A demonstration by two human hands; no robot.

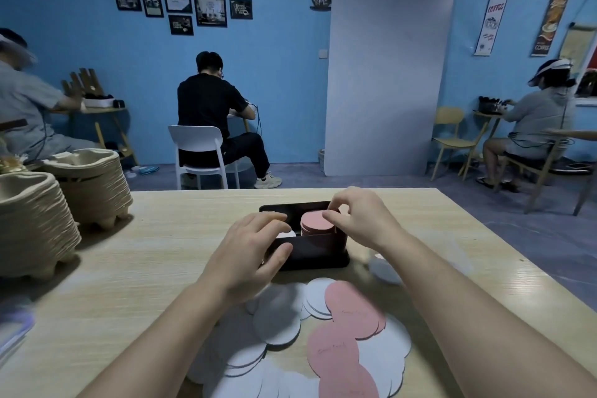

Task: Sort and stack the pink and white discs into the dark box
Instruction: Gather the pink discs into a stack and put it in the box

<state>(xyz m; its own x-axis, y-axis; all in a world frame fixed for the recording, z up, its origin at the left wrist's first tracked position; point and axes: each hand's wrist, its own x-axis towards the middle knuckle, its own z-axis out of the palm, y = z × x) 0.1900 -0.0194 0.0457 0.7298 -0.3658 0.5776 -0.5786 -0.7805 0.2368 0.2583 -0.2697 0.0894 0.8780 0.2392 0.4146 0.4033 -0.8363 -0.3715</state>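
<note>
my left hand (255,249) grips the left front of the dark box (316,257) in the middle of the frame, thumb on the outer wall, fingers curled over the rim, i think to stop it sliding. my right hand (358,220) pinches the right edge of the pink stack (318,223) in the box's right compartment, thumb and fingertips curled, probably squaring it. a white disc (286,234) shows in the left compartment. loose pink discs (349,310) and white discs (277,320) overlap on the table (155,255) at lower centre, within easy reach.
</note>
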